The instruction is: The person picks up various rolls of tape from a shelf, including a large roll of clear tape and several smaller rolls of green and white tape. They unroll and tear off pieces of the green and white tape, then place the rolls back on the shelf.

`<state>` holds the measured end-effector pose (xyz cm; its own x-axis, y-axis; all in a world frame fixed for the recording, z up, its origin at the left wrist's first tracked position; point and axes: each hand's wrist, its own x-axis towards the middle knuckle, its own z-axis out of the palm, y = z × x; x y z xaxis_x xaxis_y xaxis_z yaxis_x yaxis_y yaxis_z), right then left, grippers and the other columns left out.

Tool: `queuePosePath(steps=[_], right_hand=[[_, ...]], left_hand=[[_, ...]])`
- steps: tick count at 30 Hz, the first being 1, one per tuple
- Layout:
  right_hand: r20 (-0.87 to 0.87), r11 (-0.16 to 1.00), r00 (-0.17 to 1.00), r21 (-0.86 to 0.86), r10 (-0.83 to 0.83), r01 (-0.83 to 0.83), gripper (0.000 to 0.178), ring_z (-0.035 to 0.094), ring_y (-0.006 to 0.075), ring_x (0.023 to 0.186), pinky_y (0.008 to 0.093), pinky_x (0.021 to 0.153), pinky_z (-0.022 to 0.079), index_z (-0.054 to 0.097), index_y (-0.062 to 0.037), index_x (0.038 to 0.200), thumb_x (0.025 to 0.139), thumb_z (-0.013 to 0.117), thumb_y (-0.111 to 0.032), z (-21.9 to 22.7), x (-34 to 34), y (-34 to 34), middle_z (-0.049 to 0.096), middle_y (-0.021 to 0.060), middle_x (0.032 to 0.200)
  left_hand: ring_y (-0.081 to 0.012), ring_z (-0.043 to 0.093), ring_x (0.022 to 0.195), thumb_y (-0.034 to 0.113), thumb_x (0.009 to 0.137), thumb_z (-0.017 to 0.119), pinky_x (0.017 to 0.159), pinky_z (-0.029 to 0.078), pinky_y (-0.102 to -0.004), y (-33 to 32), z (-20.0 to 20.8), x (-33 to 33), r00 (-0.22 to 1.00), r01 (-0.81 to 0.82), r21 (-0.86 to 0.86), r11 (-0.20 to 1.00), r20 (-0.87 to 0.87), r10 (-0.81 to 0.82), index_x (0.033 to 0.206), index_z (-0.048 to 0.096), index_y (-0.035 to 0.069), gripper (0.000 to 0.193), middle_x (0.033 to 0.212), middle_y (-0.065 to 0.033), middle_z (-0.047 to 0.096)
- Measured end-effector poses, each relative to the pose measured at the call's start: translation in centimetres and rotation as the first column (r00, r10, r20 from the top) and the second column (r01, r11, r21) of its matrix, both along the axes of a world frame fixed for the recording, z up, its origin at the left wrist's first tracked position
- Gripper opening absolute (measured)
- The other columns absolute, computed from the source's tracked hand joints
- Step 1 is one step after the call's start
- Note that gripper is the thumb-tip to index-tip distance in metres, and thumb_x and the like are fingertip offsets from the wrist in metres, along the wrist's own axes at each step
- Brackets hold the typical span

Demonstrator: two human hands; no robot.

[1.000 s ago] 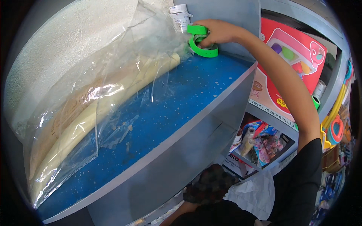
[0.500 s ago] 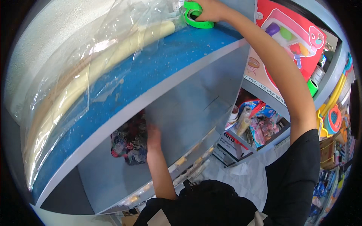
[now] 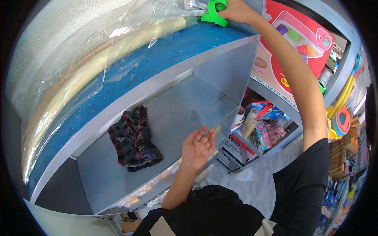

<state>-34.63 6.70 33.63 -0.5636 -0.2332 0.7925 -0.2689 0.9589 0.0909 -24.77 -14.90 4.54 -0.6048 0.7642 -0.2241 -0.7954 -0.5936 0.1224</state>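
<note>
My left hand (image 3: 200, 148) is held palm up with its fingers loosely spread and nothing in it, over the front edge of the grey shelf (image 3: 177, 104). To its left a dark plaid cloth (image 3: 134, 141) with red flecks and frayed edges lies folded on that shelf. My right hand (image 3: 238, 11) reaches up to the blue top board (image 3: 130, 72), its fingers closed round a bright green plastic object (image 3: 213, 15) with cut-out openings, whose kind I cannot make out.
A long cream roll (image 3: 84, 65) in clear plastic lies along the top board against the white wall. At the right stand a large red toy box (image 3: 295, 35) and a cubby of small packaged goods (image 3: 264, 124). Yellow plastic toys (image 3: 340, 106) hang farther right.
My left hand has come off the plaid cloth and moved right, toward the shelf's front edge, turning palm up. My right hand has shifted slightly right and tilted the green object.
</note>
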Motion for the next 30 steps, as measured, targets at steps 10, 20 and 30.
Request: queuePosePath(steps=[10, 20, 30], right_hand=[[-0.112, 0.831, 0.957, -0.475, 0.268, -0.288, 0.033, 0.055, 0.0129, 0.078, 0.0270, 0.067, 0.044, 0.054, -0.0008, 0.096, 0.067, 0.064, -0.011, -2.0, 12.6, 2.8, 0.057, 0.0068, 0.088], [-0.440, -0.108, 0.871, -0.898, 0.217, -0.427, 0.054, 0.056, 0.0223, 0.092, 0.0351, 0.079, 0.046, 0.045, 0.0010, 0.110, 0.060, 0.065, -0.005, -19.3, 28.7, 2.9, 0.055, 0.0112, 0.101], [-0.330, -0.176, 0.905, -0.907, -0.267, -0.382, 0.056, 0.053, 0.0177, 0.090, 0.0303, 0.080, 0.042, 0.046, -0.0012, 0.107, 0.056, 0.069, -0.001, -29.5, 39.2, -3.7, 0.053, 0.0067, 0.097]], left_hand=[[-0.0202, 0.053, 0.082, 0.020, 0.082, 0.046, 0.075, 0.041, -0.0308, 0.8, 1.6, 1.4, 0.910, -0.044, -0.073, 0.996, -0.416, 0.010, 0.097, 0.048, 0.004, 0.021, 0.087, -0.0115, 0.055], [-0.0173, 0.053, 0.083, 0.002, 0.078, 0.052, 0.078, 0.042, -0.0298, 6.6, 2.6, 7.0, 0.236, -0.440, -0.005, 0.898, -0.966, 0.110, 0.095, 0.049, -0.001, 0.017, 0.090, -0.0129, 0.056], [-0.0248, 0.056, 0.080, -0.001, 0.062, 0.067, 0.069, 0.044, -0.0308, 12.3, 3.6, 14.3, -0.414, -0.276, 0.281, 0.919, -0.898, 0.150, 0.091, 0.060, 0.003, 0.030, 0.092, -0.0106, 0.059]])
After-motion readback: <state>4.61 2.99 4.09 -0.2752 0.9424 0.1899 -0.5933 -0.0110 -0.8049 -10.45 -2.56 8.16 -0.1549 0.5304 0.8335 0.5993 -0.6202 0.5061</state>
